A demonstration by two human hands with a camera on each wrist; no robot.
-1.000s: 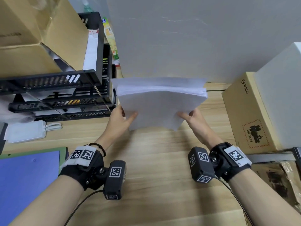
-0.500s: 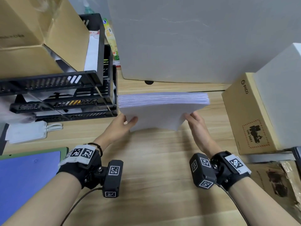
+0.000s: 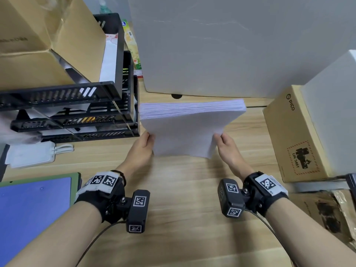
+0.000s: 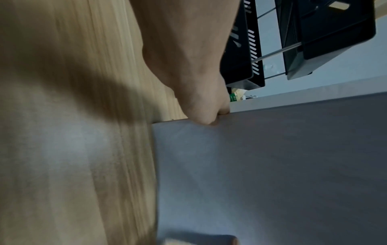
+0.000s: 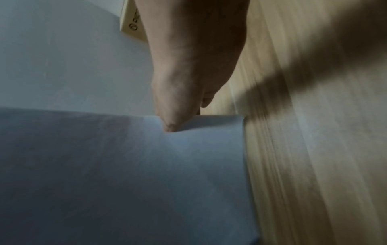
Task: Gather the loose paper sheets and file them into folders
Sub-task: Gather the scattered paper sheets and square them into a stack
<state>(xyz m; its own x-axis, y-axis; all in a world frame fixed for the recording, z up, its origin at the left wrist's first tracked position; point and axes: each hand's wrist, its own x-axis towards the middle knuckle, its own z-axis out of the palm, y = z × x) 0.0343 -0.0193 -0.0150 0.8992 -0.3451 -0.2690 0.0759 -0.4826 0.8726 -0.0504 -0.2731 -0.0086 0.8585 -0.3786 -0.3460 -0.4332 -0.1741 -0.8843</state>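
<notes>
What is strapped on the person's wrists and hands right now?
Bare forearms, no sleeves. Each wrist has a black strap with a white square-code tag and a black camera block bearing more codes; a dark cable trails from each. The left hand side adds a thin black bracelet. The right hand is ungloved too.

"PICO", "UN 3481" on cardboard box (image 3: 294, 135)

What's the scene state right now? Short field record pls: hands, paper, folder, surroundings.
left hand: grips the paper stack's left edge
right hand: grips its right edge
paper stack: thick, white, held on edge over the wooden desk
blue folder: flat at near left, no sheets in it
black tray rack: left of the stack
PICO box: right of the stack
</notes>
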